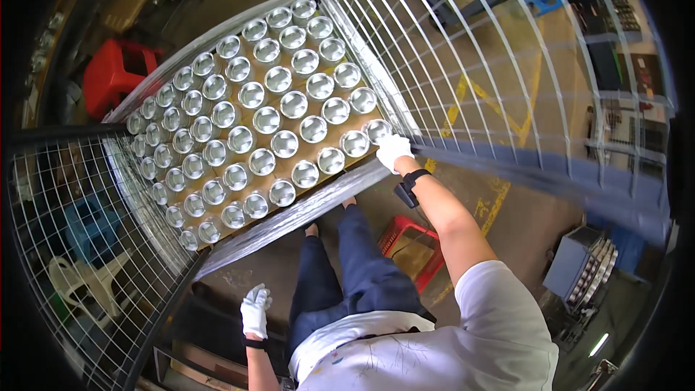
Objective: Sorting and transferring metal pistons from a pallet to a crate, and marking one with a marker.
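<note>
Rows of clear, shiny round glasses (267, 120) stand on a brown cardboard layer (318, 105) inside a wire-sided cage. My right hand (394, 152), in a white glove, reaches to the near right corner of the layer. Its fingers are closed at the side of the corner glass (377, 130); the glove partly hides where they meet it. My left hand (255, 310), also white-gloved, hangs low near my left hip, away from the glasses. Its fingers are loosely bent and apart, with nothing in them.
Wire mesh panels flank the stack on the left (69, 246) and right (470, 51). Clear plastic wrap (297, 217) covers the stack's near side. A red crate (416, 246) stands by my legs. Beyond are a red plastic stool (119, 76) and a white chair (90, 286).
</note>
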A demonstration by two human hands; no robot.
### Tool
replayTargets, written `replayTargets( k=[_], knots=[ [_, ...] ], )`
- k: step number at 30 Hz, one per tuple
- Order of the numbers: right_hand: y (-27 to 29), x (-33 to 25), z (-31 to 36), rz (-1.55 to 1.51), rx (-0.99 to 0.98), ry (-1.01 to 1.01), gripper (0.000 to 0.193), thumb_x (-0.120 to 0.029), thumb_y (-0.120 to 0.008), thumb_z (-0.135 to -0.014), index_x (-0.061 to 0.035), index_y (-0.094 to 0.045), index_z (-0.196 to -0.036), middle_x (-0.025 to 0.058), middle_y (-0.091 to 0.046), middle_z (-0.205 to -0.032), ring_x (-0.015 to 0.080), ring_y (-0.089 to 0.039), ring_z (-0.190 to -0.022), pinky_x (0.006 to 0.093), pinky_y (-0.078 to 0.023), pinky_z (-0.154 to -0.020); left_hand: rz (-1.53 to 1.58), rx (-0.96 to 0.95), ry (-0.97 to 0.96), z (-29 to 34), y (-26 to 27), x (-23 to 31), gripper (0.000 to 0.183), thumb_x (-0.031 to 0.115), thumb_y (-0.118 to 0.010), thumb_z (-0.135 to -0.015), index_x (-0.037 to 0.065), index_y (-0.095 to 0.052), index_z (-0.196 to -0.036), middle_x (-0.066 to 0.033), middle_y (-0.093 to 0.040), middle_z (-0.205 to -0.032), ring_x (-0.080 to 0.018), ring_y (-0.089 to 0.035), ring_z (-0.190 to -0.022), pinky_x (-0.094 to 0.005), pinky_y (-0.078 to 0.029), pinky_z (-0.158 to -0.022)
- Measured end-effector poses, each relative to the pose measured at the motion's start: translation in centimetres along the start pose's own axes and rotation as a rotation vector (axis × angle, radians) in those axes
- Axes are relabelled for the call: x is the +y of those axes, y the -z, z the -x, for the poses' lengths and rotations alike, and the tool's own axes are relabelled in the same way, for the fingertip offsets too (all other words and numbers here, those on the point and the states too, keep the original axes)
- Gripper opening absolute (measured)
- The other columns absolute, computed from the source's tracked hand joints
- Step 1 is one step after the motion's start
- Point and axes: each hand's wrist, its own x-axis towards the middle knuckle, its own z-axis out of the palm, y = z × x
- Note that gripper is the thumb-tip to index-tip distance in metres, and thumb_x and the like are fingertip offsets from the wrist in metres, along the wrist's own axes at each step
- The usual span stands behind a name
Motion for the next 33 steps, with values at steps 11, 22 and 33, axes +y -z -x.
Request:
replayTargets(
  k=[11, 22, 33],
  knots=[
    [-6.4, 0.6, -10.5, 0.453, -0.157, 0.128, 0.027, -0.019, -0.053, -0.088, -0.0098, -0.068, -0.109, 0.0091, -0.064, -0.114, 0.0239, -0.055, -0.112, 0.0448, -0.039, -0.09, 0.142, 0.052, 0.259, 1.2, -9.5, 0.6, 0.031, 0.018, -0.058, -0.095, 0.001, -0.06, -0.121, -0.0074, -0.067, -0.101, -0.0099, -0.062, -0.079, -0.0246, -0.051, -0.072],
    [0.7, 0.4, -4.8, 0.219, 0.165, -0.026, 0.02, -0.02, -0.055, -0.089, -0.0192, -0.071, -0.101, 0.0061, -0.07, -0.102, 0.0215, -0.065, -0.101, 0.046, -0.043, -0.09, 0.114, 0.055, 0.017, 3.2, -11.0, 6.3, 0.03, 0.019, -0.058, -0.095, 0.003, -0.06, -0.121, -0.0069, -0.068, -0.102, -0.0103, -0.063, -0.081, -0.0241, -0.05, -0.074],
    [8.7, -2.5, 6.5, -1.535, -0.202, 0.538, 0.031, -0.011, -0.049, -0.09, -0.0033, -0.058, -0.118, 0.0047, -0.062, -0.105, 0.0138, -0.059, -0.098, 0.0307, -0.05, -0.087, 0.355, -0.136, -0.356, 1.1, -11.1, 17.1, 0.031, 0.025, -0.053, -0.097, 0.002, -0.064, -0.113, -0.0051, -0.068, -0.096, -0.0138, -0.064, -0.083, -0.0295, -0.051, -0.073]
  ],
)
